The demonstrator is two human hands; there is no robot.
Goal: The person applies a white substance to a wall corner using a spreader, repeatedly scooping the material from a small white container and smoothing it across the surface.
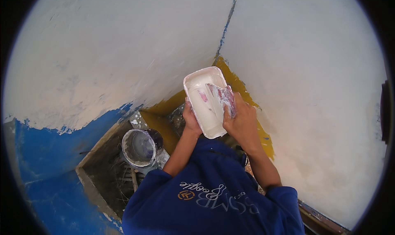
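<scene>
My left hand (191, 118) is wrapped round the left side of a white plastic tray (213, 135), its fingers hidden beneath. Creamy white putty (201, 80) coats the inside, with a pink patch showing through near the middle. In my right hand (243, 122) is a putty-smeared scraper (224, 98), its broad blade reaching into the tray. The scraper's edge appears to touch the putty along the tray's right side. My right fingers are closed on the scraper's near part, and its grip is mostly hidden by them.
White-coated walls (107, 41) meet at a corner ahead, with a dark bare seam (226, 27). Lower down, blue paint (53, 152) and yellow paint (236, 80) show. A putty-stained bucket (140, 147) stands at lower left, beside sticks (134, 178) and debris.
</scene>
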